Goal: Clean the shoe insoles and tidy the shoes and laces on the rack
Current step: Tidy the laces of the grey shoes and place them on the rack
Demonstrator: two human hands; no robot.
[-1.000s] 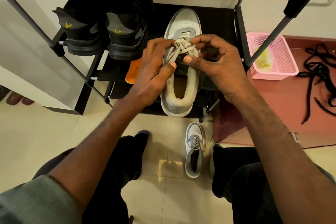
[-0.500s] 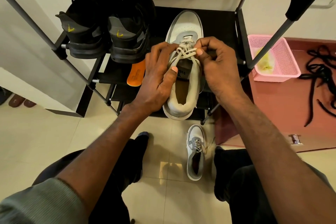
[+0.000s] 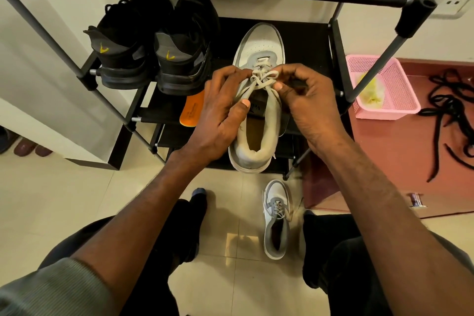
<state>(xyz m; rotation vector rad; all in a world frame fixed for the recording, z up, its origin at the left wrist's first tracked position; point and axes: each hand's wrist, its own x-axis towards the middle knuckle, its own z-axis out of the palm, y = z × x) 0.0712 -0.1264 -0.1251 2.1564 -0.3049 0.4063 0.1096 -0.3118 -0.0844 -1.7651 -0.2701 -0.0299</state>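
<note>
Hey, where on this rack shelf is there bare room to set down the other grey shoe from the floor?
Bare shelf shows to the right of the grey shoe being laced, up to the rack's right post. The left side is crowded by the two black shoes, and both hands, left hand and right hand, cover the middle.

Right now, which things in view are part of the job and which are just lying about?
In the job:
grey-and-white sneaker on the black metal shoe rack
its pale grey lace, pinched by left hand and right hand
matching grey sneaker on the floor
orange insole
pair of black sneakers

Lying about:
pink plastic basket
loose black laces
</note>
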